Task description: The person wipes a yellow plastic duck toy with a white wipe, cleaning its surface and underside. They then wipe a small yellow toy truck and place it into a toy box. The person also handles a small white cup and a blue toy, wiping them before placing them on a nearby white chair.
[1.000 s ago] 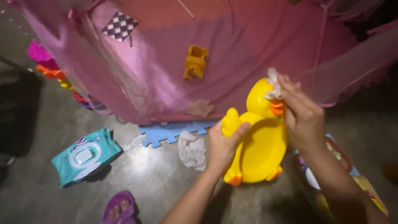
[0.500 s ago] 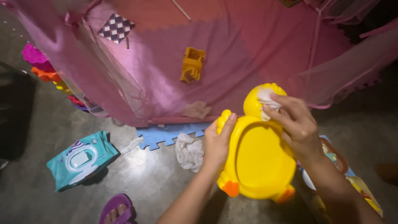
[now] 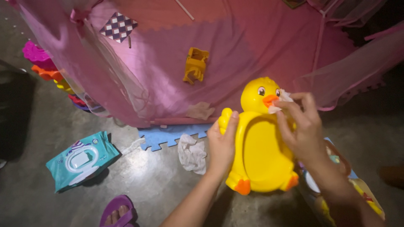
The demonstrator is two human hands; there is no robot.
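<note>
1. While the left hand (image 3: 222, 145) clamps the wing edge of the yellow duck toy (image 3: 261, 143), the right hand (image 3: 304, 130) pinches a white wipe (image 3: 281, 101) against the duck's orange beak; the toy is held upright above the grey floor (image 3: 160, 185), just in front of the pink mesh play tent (image 3: 176, 63).
2. Around it: a crumpled used wipe (image 3: 192, 153) lies just left of the left hand, beside a blue foam mat edge (image 3: 168, 135); a teal wet-wipe pack (image 3: 81, 161) sits well apart to the left; a purple sandal (image 3: 118, 211) shows at the bottom edge.
3. Behind the mesh lie an orange-yellow toy (image 3: 195, 65) and a checkered square (image 3: 119, 27) (both inside the tent).
4. Colourful plastic pieces (image 3: 46, 67) are stacked at the tent's left side.
5. Compared with 0.5 s ago, the duck's face now points toward the camera, and the wipe has moved from the head to the beak.
6. To the right, a colourful bag or package (image 3: 357, 189) crowds the right forearm; open floor lies to the lower left.
</note>
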